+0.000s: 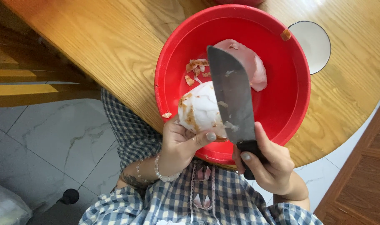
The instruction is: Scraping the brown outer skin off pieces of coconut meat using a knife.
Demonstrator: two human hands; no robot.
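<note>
Your left hand [179, 143] cups the peeled white root [199, 110] over the red bowl's [290, 83] near rim; right hand [267, 162] grips the cleaver [233, 98] handle; it looks firm, likely slippery, so hold its underside.

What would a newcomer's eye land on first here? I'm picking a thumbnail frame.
The big red basin on the wooden table dominates the centre. Over it, the right hand holds a broad cleaver against a pale, partly peeled round vegetable gripped by the left hand. Peel scraps lie inside the basin.
</note>
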